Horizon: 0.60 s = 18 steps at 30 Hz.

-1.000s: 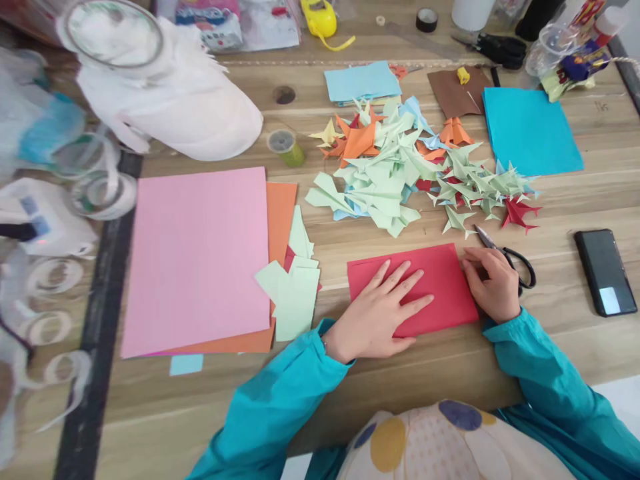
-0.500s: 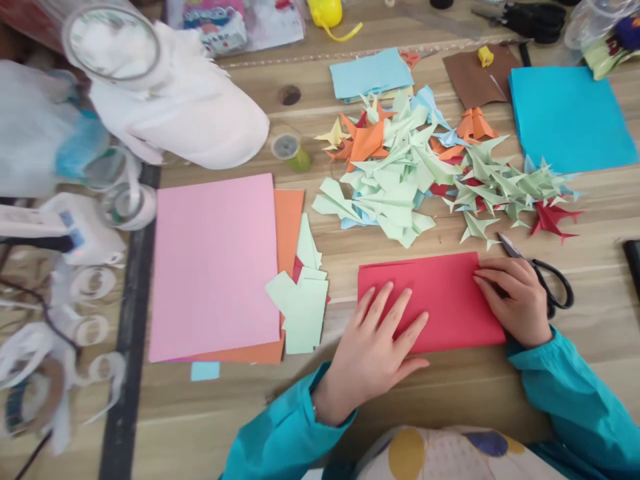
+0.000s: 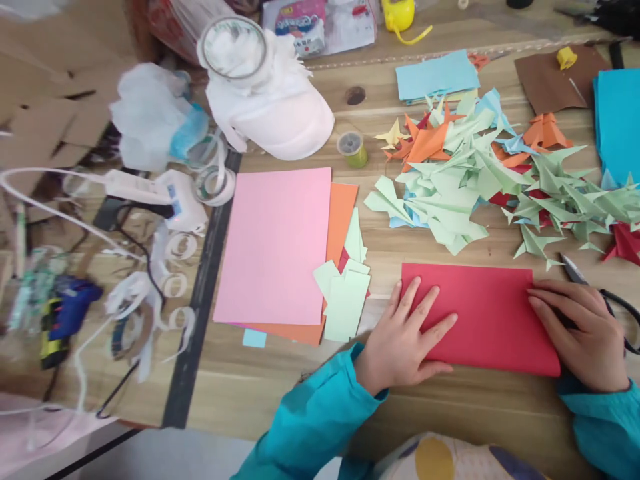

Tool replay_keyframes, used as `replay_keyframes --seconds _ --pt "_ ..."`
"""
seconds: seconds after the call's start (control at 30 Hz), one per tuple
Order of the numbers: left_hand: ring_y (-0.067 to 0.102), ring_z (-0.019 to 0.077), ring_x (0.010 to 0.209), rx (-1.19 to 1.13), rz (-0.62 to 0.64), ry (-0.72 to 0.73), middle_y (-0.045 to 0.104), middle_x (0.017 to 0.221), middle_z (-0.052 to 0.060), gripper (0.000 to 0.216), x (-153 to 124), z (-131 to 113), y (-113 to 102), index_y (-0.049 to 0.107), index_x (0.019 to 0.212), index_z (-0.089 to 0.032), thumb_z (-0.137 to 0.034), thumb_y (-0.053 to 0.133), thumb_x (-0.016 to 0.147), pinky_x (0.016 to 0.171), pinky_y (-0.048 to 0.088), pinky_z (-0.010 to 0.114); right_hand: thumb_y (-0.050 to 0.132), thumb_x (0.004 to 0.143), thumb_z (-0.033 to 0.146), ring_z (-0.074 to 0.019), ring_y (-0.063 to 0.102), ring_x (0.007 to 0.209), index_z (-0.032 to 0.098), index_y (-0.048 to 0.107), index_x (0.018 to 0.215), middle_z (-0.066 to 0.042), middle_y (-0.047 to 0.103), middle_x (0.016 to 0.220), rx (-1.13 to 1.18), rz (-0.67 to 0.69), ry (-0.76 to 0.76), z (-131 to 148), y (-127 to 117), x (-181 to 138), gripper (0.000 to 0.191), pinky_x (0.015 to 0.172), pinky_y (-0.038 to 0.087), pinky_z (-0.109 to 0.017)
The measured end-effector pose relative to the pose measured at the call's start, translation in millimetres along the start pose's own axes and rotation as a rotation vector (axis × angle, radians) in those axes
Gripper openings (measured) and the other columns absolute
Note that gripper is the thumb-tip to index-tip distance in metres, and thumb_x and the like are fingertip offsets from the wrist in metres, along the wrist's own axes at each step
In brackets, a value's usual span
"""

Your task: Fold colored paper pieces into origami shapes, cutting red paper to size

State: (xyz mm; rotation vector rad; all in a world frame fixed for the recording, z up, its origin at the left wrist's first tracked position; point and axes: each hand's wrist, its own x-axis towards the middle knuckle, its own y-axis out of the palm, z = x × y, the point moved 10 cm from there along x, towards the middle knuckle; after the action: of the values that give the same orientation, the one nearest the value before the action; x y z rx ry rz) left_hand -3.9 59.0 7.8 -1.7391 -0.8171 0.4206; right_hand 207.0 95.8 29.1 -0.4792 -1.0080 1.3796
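Observation:
A folded sheet of red paper (image 3: pixel 490 313) lies on the table in front of me. My left hand (image 3: pixel 405 337) rests flat on its left part, fingers spread. At the paper's right edge, my right hand (image 3: pixel 585 333) has thumb and fingers pinched together on the sheet. Scissors (image 3: pixel 573 269) lie just beyond my right hand, their black handle partly hidden by it. Above the red paper is a heap of folded paper pieces (image 3: pixel 450 180), mostly pale green, with orange, blue and red ones among them.
Left of the red paper are pink paper (image 3: pixel 275 247), orange paper (image 3: pixel 343 220) and pale green scraps (image 3: pixel 345 307). Tape rolls (image 3: pixel 215 185), a power strip (image 3: pixel 137 187) and a blue glue gun (image 3: pixel 75 307) lie farther left. Blue paper (image 3: pixel 617 127) sits at the far right.
The view has swung left, shifting everything rightward in the picture and showing more of the left side. The red sheet's upper layers now line up at the top left. Both hands stay on it.

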Motion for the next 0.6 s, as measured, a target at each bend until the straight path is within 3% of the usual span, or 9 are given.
replay_keyframes --seconds 0.37,0.6 --pt "0.012 0.0464 0.141 -0.086 -0.062 0.003 0.029 0.149 0.026 0.064 -1.8 -4.8 -9.4 0.05 0.132 -0.014 -0.055 0.055 0.083 0.103 0.027 0.069 0.066 0.083 0.026 -0.0261 0.064 0.095 0.027 0.071 0.09 -0.005 0.068 0.107 0.044 0.035 0.067 -7.9 2.5 -3.3 0.009 0.091 0.048 -0.048" --pt "0.013 0.0461 0.141 -0.157 -0.222 -0.113 0.025 0.15 0.027 0.058 -9.6 1.3 -21.1 0.052 0.126 -0.01 -0.045 0.064 0.081 0.102 0.032 0.068 0.067 0.082 0.024 -0.0276 0.064 0.095 0.028 0.071 0.09 -0.004 0.068 0.108 0.038 0.044 0.068 -8.2 0.5 -2.3 0.01 0.09 0.048 -0.048"
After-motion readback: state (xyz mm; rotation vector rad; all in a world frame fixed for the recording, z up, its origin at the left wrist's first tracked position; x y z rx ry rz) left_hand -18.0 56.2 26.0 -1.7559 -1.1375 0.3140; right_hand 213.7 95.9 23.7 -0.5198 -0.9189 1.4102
